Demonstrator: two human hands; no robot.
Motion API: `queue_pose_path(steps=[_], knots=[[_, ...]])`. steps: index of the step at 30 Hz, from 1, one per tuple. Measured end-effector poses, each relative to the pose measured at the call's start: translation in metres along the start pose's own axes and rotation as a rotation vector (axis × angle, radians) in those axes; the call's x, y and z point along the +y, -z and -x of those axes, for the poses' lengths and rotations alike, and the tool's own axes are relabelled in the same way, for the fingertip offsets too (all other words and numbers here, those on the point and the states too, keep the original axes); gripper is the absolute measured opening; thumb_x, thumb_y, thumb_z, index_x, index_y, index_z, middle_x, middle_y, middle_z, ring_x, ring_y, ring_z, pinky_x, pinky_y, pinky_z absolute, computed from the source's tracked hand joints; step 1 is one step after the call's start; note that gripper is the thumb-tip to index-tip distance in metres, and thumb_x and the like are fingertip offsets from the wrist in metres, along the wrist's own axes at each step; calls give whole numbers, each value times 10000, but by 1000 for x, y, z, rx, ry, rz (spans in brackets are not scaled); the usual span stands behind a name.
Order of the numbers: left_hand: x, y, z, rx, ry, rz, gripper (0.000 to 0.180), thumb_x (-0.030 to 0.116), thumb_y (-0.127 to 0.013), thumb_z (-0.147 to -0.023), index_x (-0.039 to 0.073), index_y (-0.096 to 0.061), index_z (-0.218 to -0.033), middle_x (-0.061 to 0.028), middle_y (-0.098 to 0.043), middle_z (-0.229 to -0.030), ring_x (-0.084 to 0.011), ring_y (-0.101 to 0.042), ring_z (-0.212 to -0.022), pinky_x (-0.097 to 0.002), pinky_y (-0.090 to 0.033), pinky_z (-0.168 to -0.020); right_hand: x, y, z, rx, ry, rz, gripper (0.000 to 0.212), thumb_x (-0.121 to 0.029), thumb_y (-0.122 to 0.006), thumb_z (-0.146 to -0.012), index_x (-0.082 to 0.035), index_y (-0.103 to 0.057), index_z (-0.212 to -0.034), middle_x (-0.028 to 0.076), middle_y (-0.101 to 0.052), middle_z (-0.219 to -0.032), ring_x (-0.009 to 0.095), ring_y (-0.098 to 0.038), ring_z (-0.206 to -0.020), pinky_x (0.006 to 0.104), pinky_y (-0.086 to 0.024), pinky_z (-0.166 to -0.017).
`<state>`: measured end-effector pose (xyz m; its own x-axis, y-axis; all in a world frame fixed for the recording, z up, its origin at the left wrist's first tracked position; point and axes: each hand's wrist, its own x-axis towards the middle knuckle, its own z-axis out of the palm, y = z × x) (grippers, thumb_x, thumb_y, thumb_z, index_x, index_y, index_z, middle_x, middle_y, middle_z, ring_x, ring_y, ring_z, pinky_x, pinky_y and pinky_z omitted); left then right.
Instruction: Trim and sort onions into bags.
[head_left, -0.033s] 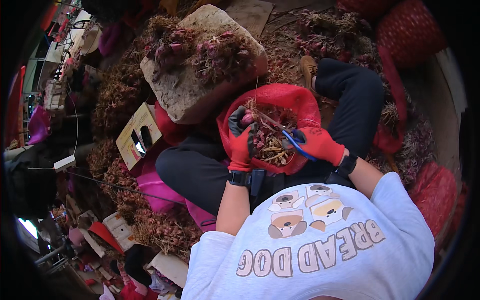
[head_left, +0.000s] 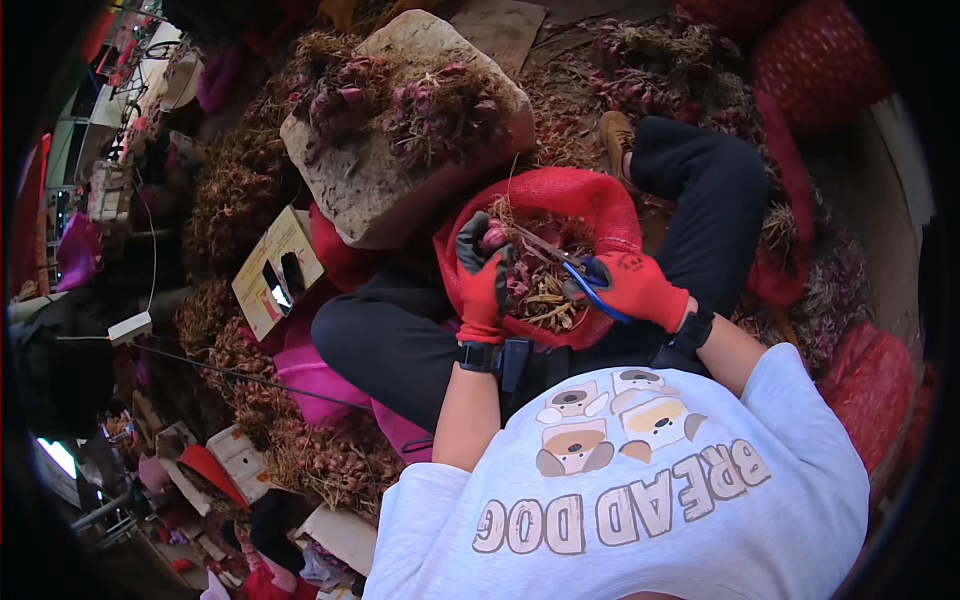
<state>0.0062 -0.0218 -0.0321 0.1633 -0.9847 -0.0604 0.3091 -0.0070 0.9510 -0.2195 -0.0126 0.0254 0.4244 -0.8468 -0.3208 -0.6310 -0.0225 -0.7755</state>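
A small purple onion [head_left: 494, 236] is pinched in the fingers of the left hand [head_left: 483, 278], near the centre of the frame. Blue-handled scissors [head_left: 597, 291] are gripped by the right hand [head_left: 640, 288], just to the right, with their blades pointed toward the onion; whether it is touched by them cannot be told. Beneath both hands, a red mesh bag [head_left: 608, 205] is partly filled with bulbs and dry scraps [head_left: 550, 301], so some trimming seems to have been done. At upper centre-left, stalky bunches [head_left: 445, 112] are laid on a pale block [head_left: 340, 195], apparently untrimmed. More heaps [head_left: 240, 215] are spread along the left side and upper right, so much seems left.
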Motion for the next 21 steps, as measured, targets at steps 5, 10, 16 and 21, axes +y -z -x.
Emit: queue_pose_path(steps=[5, 10, 16, 21], knots=[[-1, 3, -1, 17, 34, 183, 519, -97, -519, -822, 42, -405, -1308, -21, -475, -1153, -72, -488, -968, -214, -437, -860, -12, 6, -1, 25, -27, 349, 418, -497, -633, -771, -106, -637, -920, 115, -632, -813, 300, -618, -764, 381, -484, -662], [6, -1, 3, -68, 162, 397, 529, -112, -495, -828, 46, -392, -1323, -12, -471, -1120, -61, -486, -945, -205, -436, -840, -12, 4, 1, 142, 36, 404, 423, -495, -660, -739, -97, -622, -878, 106, -620, -814, 292, -617, -757, 382, -483, -648], [11, -6, 5, -64, 119, 283, 527, -89, -495, -843, 55, -381, -1337, -20, -467, -1162, -72, -494, -956, -210, -434, -844, -6, 3, 2, 229, 118, 354, 423, -460, -687, -717, -99, -632, -930, 97, -620, -830, 286, -616, -768, 382, -483, -651], [12, -4, 4, -74, 127, 393, 526, -72, -501, -849, 57, -375, -1343, -21, -470, -1178, -85, -501, -991, -217, -426, -879, -8, 7, 6, 219, 122, 362, 417, -444, -698, -713, -96, -631, -933, 97, -621, -845, 288, -615, -771, 379, -485, -656]])
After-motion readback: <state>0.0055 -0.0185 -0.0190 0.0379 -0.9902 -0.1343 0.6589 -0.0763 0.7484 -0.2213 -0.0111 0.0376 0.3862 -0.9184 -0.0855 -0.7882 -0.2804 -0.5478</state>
